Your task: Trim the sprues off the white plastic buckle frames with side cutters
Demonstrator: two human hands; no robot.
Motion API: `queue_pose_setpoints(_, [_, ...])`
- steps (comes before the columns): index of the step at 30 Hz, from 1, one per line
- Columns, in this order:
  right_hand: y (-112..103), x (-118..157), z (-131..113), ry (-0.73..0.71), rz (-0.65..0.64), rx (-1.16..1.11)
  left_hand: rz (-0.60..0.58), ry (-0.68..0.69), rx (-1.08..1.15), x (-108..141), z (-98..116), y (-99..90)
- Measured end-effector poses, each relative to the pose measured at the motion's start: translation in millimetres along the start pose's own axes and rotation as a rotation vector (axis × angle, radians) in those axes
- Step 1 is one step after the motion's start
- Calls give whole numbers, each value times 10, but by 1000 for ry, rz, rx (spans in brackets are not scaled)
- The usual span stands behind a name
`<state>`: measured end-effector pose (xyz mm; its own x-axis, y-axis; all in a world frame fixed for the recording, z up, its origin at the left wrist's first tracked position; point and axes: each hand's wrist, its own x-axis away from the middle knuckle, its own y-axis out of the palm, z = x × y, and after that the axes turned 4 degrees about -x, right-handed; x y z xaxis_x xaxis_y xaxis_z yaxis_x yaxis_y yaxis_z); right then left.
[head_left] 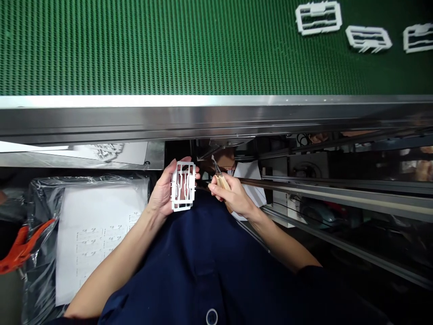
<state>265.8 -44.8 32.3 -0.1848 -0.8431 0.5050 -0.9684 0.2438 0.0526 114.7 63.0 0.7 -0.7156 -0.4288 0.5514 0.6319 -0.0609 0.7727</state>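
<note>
White across rectangular openwork part, barred inside, pronged along edges; held near frame centre by left grip, with pliers clasped in right grip

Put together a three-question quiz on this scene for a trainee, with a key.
1. Which tool does the right hand hold?
a) a paintbrush
b) pliers with tan handles
c) a hammer

2. True or false: the left hand holds a white frame.

3. How many pale parts show on the green belt?

Key
1: b.
2: True.
3: Three, one of them cut off by the right edge of the picture.
</note>
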Motion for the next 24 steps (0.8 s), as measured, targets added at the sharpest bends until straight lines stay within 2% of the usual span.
queue_pose_setpoints(9, [220, 0, -53, -8, 33, -106, 5, 10, 31, -16, 13, 10])
queue_pose_setpoints(14, [348, -14, -79, -98, 125, 8, 20, 9, 29, -22, 5, 21])
queue_pose_setpoints(20, [279, -36, -17, -199, 212, -33, 11, 23, 82, -40, 21, 13])
queue_pose_setpoints(24, [233, -44, 11, -140, 141, -87, -31, 26, 113, -72, 31, -24])
